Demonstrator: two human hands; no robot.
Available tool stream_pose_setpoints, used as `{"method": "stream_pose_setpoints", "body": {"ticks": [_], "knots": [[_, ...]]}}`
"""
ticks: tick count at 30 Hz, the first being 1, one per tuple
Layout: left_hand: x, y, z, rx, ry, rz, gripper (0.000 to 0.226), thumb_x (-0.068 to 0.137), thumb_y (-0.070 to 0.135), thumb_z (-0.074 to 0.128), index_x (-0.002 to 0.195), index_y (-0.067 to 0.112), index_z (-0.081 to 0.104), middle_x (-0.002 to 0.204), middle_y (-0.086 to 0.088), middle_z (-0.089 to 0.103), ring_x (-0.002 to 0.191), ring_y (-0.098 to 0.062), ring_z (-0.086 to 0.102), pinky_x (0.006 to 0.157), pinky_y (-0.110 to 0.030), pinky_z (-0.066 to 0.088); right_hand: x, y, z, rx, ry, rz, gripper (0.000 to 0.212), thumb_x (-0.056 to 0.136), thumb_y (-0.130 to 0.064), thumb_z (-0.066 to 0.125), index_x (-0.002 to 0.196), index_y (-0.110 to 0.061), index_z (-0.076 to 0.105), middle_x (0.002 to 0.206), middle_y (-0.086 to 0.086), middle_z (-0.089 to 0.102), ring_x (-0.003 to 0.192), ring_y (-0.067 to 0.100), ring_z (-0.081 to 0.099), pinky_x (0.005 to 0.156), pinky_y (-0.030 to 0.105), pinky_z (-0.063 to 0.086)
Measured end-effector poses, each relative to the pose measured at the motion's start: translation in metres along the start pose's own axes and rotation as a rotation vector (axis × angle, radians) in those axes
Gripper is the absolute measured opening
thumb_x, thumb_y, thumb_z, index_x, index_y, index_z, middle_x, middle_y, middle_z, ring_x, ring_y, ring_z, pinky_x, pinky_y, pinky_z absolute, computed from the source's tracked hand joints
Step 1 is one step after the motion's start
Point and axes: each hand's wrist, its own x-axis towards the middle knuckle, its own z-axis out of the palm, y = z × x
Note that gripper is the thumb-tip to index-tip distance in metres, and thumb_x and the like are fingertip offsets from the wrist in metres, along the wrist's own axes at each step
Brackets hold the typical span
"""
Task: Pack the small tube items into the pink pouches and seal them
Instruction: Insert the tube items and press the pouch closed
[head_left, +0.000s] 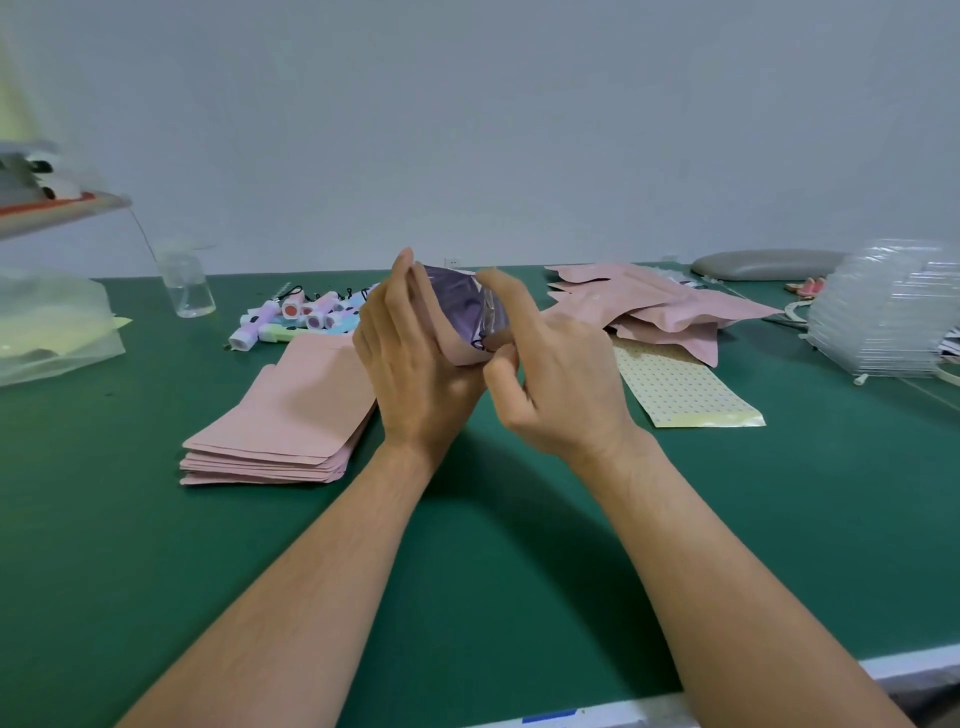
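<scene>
Head view: pink pouch (457, 312) held above green table (467, 545).
Left hand (410, 353): grips pouch, mouth open.
Right hand (561, 374): pinches pouch's mouth edge.
Tubes (306, 312): heaped behind.

Both hands (415, 358) (561, 374) hold open pouch (460, 306) — above table (467, 545).

Green table (467, 571) with pouches (280, 426), tubes (296, 317)

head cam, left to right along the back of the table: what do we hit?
plastic bag → clear cup → tubes → held pouch → pile of pink pouches → stack of clear trays
</scene>
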Motion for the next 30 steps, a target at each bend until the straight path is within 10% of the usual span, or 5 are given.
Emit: {"method": "stream_pose_setpoints", "body": {"ticks": [6, 13, 20, 23, 30], "knots": [[0.002, 0.0, -0.001, 0.025, 0.07, 0.143, 0.07, 0.095, 0.033, 0.061, 0.151, 0.011, 0.026, 0.147, -0.028, 0.05, 0.126, -0.041, 0.053, 0.108, -0.052, 0.047, 0.002, -0.018, 0.007, -0.011, -0.129, -0.016, 0.07, 0.075, -0.026, 0.035, 0.144, -0.013, 0.042, 0.05, -0.008, 0.035, 0.045, 0.031, 0.04, 0.049, 0.034, 0.035], [0.001, -0.003, -0.004, -0.105, -0.005, 0.109, 0.066, 0.099, 0.024, 0.054, 0.152, -0.008, 0.033, 0.145, -0.025, 0.049, 0.129, -0.036, 0.051, 0.11, -0.006, 0.025, -0.001, -0.023, 0.018, 0.049, -0.118, 0.109, 0.058, 0.079, -0.027, 0.042, 0.136, -0.018, 0.043, 0.056, -0.018, 0.033, 0.051, 0.031, 0.043, 0.048, 0.031, 0.021], [0.0, 0.002, -0.004, -0.148, 0.039, 0.086, 0.081, 0.093, 0.036, 0.06, 0.152, -0.011, 0.031, 0.148, -0.018, 0.046, 0.136, -0.028, 0.046, 0.114, -0.034, 0.039, 0.001, -0.018, 0.003, 0.304, -0.041, 0.096, 0.058, 0.081, -0.019, 0.043, 0.138, -0.015, 0.051, 0.08, -0.007, 0.067, 0.066, 0.022, 0.058, 0.061, 0.04, 0.048], [0.001, 0.0, -0.002, -0.14, 0.058, 0.088, 0.09, 0.096, 0.055, 0.056, 0.152, -0.012, 0.034, 0.147, -0.002, 0.036, 0.137, -0.022, 0.042, 0.116, -0.024, 0.03, 0.001, -0.016, 0.003, 0.314, 0.049, 0.096, 0.048, 0.083, -0.015, 0.046, 0.127, -0.007, 0.063, 0.072, -0.008, 0.064, 0.057, 0.007, 0.046, 0.06, 0.037, 0.046], [0.001, -0.009, 0.002, -0.105, 0.073, 0.055, 0.081, 0.093, 0.042, 0.056, 0.153, -0.008, 0.035, 0.152, -0.018, 0.047, 0.136, -0.032, 0.046, 0.116, -0.019, 0.028, 0.002, -0.019, 0.005, 0.032, -0.145, 0.088, 0.051, 0.081, -0.027, 0.038, 0.124, -0.014, 0.062, 0.061, 0.001, 0.057, 0.062, 0.037, 0.052, 0.063, 0.043, 0.049]]}}
